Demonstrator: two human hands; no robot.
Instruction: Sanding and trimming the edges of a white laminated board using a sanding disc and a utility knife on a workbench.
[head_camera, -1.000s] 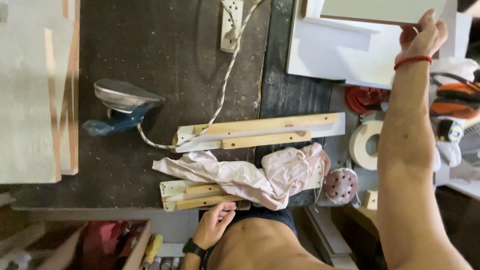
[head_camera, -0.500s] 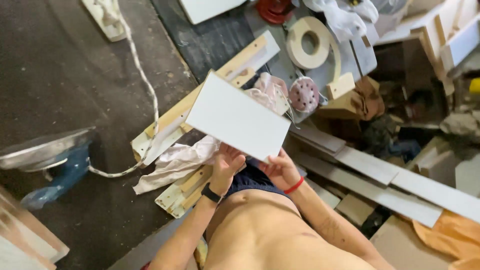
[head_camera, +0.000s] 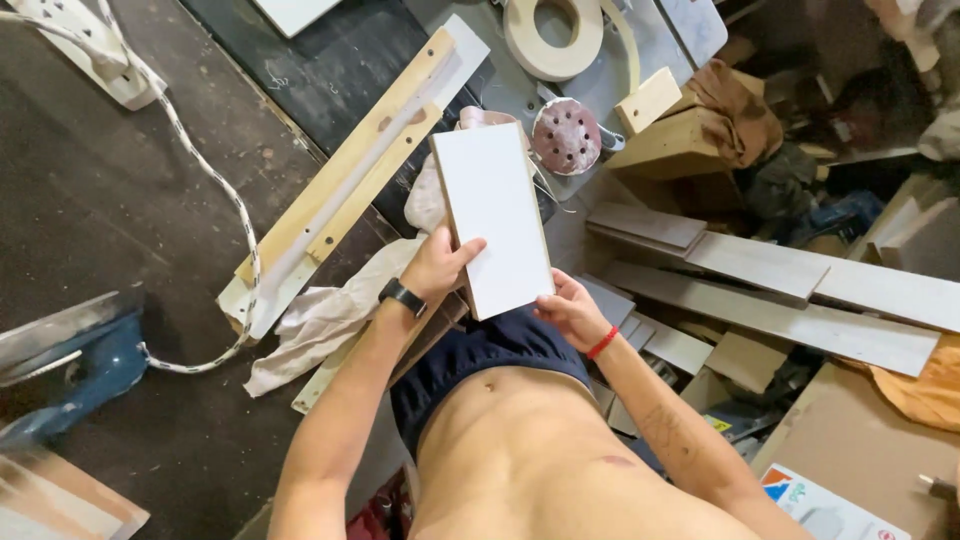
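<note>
I hold a white rectangular board (head_camera: 493, 215) upright in front of my waist, above the edge of the dark workbench (head_camera: 120, 200). My left hand (head_camera: 440, 265), with a black watch on the wrist, grips its left edge with the thumb lying across the white face. My right hand (head_camera: 570, 310), with a red band at the wrist, supports its lower right corner from beneath. A pale pink cloth (head_camera: 330, 315) lies on the bench just left of my left hand, beside a long wooden batten frame (head_camera: 350, 170).
A blue clothes iron (head_camera: 60, 355) lies at the left with its braided cord (head_camera: 215, 190) running to a white power strip (head_camera: 90, 55). A roll of edge banding (head_camera: 550, 35), a sanding disc (head_camera: 565, 135) and wood blocks (head_camera: 655, 125) sit behind. Board offcuts (head_camera: 780, 290) lie on the floor at right.
A second ago my right hand reached far out at a white panel and my left rested at my waist. Now both hands hold the white board, turned from slanted to upright.
</note>
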